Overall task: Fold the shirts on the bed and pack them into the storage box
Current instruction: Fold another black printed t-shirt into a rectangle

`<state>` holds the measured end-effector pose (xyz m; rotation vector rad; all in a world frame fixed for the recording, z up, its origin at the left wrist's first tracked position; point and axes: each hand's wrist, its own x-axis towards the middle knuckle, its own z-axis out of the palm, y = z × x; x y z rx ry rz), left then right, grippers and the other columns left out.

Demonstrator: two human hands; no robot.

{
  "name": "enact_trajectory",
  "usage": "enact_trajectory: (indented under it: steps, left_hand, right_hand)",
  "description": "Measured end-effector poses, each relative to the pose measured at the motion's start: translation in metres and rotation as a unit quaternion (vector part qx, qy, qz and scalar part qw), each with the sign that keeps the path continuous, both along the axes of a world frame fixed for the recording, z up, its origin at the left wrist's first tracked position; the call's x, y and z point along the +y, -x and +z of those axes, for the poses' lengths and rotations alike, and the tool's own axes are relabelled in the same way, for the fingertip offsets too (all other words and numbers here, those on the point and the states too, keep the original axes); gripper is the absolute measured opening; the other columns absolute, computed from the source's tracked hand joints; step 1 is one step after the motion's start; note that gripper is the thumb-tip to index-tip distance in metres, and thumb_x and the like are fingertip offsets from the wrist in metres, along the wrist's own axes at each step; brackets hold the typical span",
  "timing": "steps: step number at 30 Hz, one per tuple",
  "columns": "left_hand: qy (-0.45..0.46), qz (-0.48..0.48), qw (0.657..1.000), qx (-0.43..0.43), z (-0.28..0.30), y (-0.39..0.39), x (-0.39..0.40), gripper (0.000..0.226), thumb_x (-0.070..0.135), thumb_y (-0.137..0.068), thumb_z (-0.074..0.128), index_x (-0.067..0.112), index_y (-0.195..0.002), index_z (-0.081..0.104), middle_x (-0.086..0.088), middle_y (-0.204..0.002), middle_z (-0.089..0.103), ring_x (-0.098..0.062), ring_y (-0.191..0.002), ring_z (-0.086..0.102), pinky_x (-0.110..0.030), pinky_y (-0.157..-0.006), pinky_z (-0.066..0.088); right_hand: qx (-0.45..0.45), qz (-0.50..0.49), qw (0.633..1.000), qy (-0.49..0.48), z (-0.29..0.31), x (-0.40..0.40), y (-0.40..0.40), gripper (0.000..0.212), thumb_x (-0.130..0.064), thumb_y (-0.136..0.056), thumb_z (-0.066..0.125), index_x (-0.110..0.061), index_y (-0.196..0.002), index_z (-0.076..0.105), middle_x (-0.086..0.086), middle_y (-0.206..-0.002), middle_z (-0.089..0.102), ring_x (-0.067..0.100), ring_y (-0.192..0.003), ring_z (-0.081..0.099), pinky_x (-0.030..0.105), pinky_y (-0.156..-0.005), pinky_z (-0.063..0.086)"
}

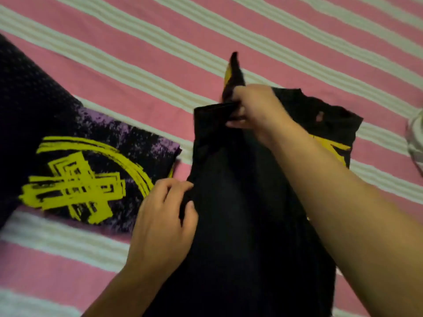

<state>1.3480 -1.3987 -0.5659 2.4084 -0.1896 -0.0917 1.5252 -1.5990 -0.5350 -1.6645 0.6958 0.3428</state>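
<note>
Right hand (pixel 254 108), reaching in from the lower right, fingers closed in a pinch on the upper edge of a black T-shirt (pixel 240 213), with a narrow tip of the fabric, yellow on one side, standing up above the knuckles. Left hand (pixel 164 216), coming in from the bottom edge, fingers (pixel 180 186) curled and gripping the same shirt's left edge lower down, thumb pressed onto the cloth. Black T-shirt stretched between the two grips, lying lengthways down the middle of the view, partly folded over itself, a strip of yellow print (pixel 332 147) showing on the part under the right forearm, neckline and a small hole-like mark visible near the far right corner.

Just left of it, apart by a narrow strip of bedding, a second black T-shirt (pixel 75 156) lying flat, printed with a yellow cross inside a brushed yellow ring over a purple speckled patch, its left part running off the view's edge. Beneath both garments, a bedsheet (pixel 274 30) in broad pink bands with ribbed off-white stripes, running diagonally across the whole view and filling it from edge to edge. At the far right edge, a bit of white fabric (pixel 415 138), cut off by the view, too little showing to tell what kind. Nothing of the room beyond the bed surface in view. Soft, dim, slightly blurred light throughout.
</note>
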Motion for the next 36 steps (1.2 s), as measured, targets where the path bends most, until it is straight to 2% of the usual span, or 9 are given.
enact_trajectory:
  steps: [4,7,11,14,17,22,26,31,36]
  left_hand:
    - [-0.099,-0.011,0.986,0.135,-0.024,0.104,0.03,0.067,0.046,-0.084,0.052,0.01,-0.139,0.055,-0.01,-0.122,0.055,-0.035,-0.108,0.058,-0.051,-0.09,0.054]
    - [-0.202,0.004,0.967,0.152,-0.038,0.152,0.05,0.078,0.051,-0.078,0.054,0.008,-0.142,0.052,-0.019,-0.117,0.055,-0.043,-0.1,0.055,-0.056,-0.079,0.053]
    - [-0.235,0.136,0.938,0.217,-0.04,0.179,0.075,0.059,0.025,-0.077,0.084,0.003,-0.125,0.058,-0.022,-0.104,0.056,-0.044,-0.094,0.053,-0.055,-0.074,0.049]
    - [-0.239,0.147,0.931,0.232,-0.032,0.191,0.079,0.033,0.018,-0.085,0.078,0.006,-0.109,0.06,-0.015,-0.09,0.063,-0.039,-0.081,0.061,-0.049,-0.07,0.05]
    - [-0.214,0.19,0.925,0.251,-0.022,0.203,0.077,0.009,0.021,-0.097,0.064,0.019,-0.096,0.055,-0.009,-0.076,0.065,-0.039,-0.07,0.065,-0.048,-0.067,0.053]
    - [-0.163,0.172,0.946,0.223,0.036,0.227,0.045,0.033,0.049,-0.104,0.032,0.025,-0.084,0.04,-0.002,-0.058,0.05,-0.026,-0.052,0.052,-0.042,-0.052,0.048]
    - [-0.192,0.074,0.952,0.225,0.095,0.262,-0.026,0.014,0.036,-0.102,0.051,0.024,-0.094,0.049,0.007,-0.057,0.048,-0.026,-0.049,0.055,-0.035,-0.046,0.036]
    - [-0.128,-0.02,0.938,0.32,0.055,0.315,-0.132,0.022,0.046,-0.1,0.053,0.028,-0.113,0.048,0.007,-0.098,0.066,-0.023,-0.087,0.069,-0.04,-0.074,0.053]
    - [-0.109,0.009,0.913,0.392,-0.014,0.342,-0.196,0.012,0.041,-0.103,0.049,0.03,-0.105,0.044,0.009,-0.1,0.057,-0.015,-0.086,0.066,-0.038,-0.079,0.056]
  right_hand:
    - [0.058,-0.152,0.967,-0.197,0.0,-0.099,0.12,0.017,-0.008,-0.095,0.044,-0.011,-0.097,0.061,0.0,-0.082,0.073,0.022,-0.092,0.071,0.043,-0.085,0.06]
    - [0.143,-0.225,0.939,-0.219,-0.039,-0.125,0.167,0.012,-0.016,-0.098,0.05,-0.015,-0.102,0.062,0.002,-0.099,0.073,0.023,-0.098,0.069,0.04,-0.078,0.06]
    - [0.144,-0.289,0.932,-0.166,-0.065,-0.129,0.172,0.015,-0.015,-0.099,0.058,-0.016,-0.113,0.063,0.006,-0.111,0.07,0.021,-0.093,0.072,0.039,-0.07,0.059]
    - [0.149,-0.289,0.944,-0.053,-0.059,-0.126,0.158,0.031,-0.015,-0.095,0.064,-0.019,-0.125,0.062,0.005,-0.112,0.068,0.022,-0.095,0.069,0.035,-0.066,0.06]
    - [0.07,-0.26,0.961,0.065,-0.042,-0.116,0.146,0.049,-0.022,-0.091,0.062,-0.024,-0.14,0.055,0.003,-0.129,0.062,0.025,-0.111,0.063,0.043,-0.09,0.058]
    - [-0.086,-0.17,0.961,0.201,0.014,-0.133,0.127,0.041,-0.016,-0.104,0.043,-0.018,-0.144,0.053,-0.001,-0.138,0.058,0.013,-0.122,0.054,0.024,-0.103,0.041]
    - [-0.067,-0.123,0.95,0.28,0.051,-0.188,0.129,0.046,-0.018,-0.106,0.037,-0.02,-0.151,0.041,-0.001,-0.149,0.049,0.018,-0.136,0.046,0.026,-0.109,0.033]
    - [-0.046,-0.063,0.947,0.311,0.011,-0.263,0.176,0.048,-0.013,-0.097,0.04,-0.03,-0.142,0.043,0.001,-0.135,0.058,0.023,-0.117,0.058,0.034,-0.098,0.045]
    - [0.063,-0.048,0.992,0.101,-0.062,-0.306,0.217,0.019,-0.008,-0.094,0.053,-0.021,-0.106,0.058,0.003,-0.081,0.06,0.014,-0.062,0.058,0.028,-0.054,0.049]
